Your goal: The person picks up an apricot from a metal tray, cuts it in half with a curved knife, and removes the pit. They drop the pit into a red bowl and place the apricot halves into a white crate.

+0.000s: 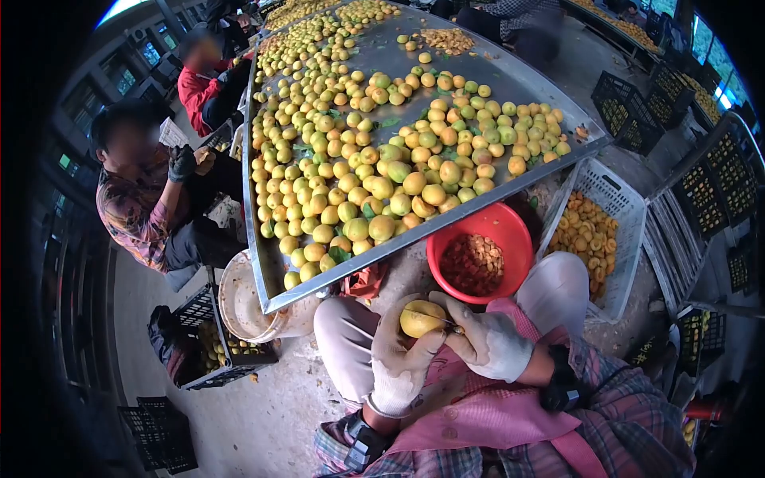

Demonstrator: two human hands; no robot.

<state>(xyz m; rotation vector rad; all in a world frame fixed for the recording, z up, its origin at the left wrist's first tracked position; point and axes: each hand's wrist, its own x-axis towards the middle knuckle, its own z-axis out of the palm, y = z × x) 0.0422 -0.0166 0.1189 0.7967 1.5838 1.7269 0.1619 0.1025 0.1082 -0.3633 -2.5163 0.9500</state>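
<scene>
In the head view, my gloved left hand [394, 362] is wrapped round a yellow apricot [421, 318] above my lap. My right hand [496, 344], also gloved, grips a small knife [456, 327], with its thin blade against the apricot's right side. Most of the knife's handle is hidden by the fingers. Just beyond my hands stands a red basin [522, 239] with brown apricot stones in it. To its right, a white plastic crate [629, 263] holds orange apricot halves.
A metal-rimmed table [382, 267] piled with whole apricots stretches ahead. A whitish bucket [239, 299] stands under its left corner, beside a black crate [209, 307]. Two people [131, 179] sit along the left side. More dark crates [625, 111] stand at right.
</scene>
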